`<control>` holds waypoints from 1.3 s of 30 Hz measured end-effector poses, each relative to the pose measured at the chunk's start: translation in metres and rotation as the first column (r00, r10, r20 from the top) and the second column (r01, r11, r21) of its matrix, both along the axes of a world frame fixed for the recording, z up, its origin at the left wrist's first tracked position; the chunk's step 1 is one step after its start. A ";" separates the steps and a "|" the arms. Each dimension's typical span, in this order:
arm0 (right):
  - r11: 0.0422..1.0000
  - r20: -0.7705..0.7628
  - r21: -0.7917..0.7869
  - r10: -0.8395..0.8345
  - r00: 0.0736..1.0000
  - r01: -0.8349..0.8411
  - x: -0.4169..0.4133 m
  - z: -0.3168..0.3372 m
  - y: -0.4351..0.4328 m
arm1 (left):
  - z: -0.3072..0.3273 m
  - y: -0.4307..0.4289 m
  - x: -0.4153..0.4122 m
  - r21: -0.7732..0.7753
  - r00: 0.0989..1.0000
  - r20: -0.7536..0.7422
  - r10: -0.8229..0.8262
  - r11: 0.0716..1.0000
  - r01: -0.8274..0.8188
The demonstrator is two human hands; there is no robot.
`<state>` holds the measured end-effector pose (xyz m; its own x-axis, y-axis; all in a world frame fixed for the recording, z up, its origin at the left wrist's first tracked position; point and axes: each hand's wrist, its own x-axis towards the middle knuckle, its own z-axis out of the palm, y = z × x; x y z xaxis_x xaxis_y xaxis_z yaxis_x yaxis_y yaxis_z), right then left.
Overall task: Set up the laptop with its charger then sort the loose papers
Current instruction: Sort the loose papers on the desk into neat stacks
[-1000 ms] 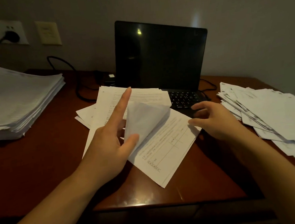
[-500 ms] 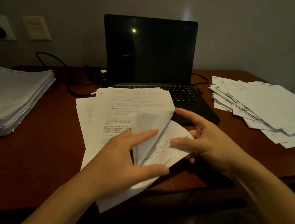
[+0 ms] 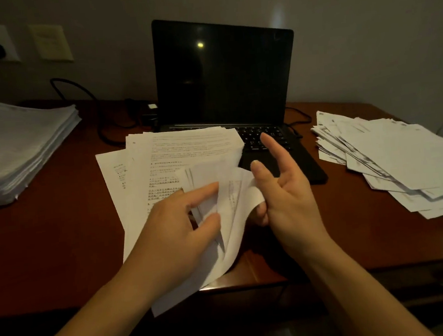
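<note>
- Loose white printed papers (image 3: 181,155) sit right in front of the open black laptop (image 3: 223,82). Their far edge overlaps its keyboard, and the long axis runs from the laptop towards the person.
- The sheets are unevenly fanned, with lines of black print. The near corner hangs off the red-brown wooden desk (image 3: 60,235).
- Left hand (image 3: 177,225): thumb and forefinger pinch a curled white sheet (image 3: 233,193) lifted off that pile.
- Right hand (image 3: 284,194): fingers spread, forefinger straight, thumb touching the sheet's curled edge, in front of the laptop.
- A tidy paper stack (image 3: 17,142) is left of the laptop and a scattered paper heap (image 3: 391,158) is right of it.
</note>
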<state>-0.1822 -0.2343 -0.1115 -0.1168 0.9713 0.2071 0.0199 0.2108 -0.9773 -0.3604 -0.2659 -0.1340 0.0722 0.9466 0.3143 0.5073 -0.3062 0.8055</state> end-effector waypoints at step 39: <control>0.961 0.179 -0.208 0.221 0.959 -0.183 0.026 0.045 0.056 | 0.023 0.037 -0.062 -0.235 0.910 0.284 0.304 0.942 -0.241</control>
<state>-0.1559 -0.1780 -0.0663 -0.3350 0.9419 -0.0235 0.1939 0.0445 -0.9800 -0.4224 -0.2290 -0.1115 -0.2688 0.9590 0.0900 0.2625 -0.0170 0.9648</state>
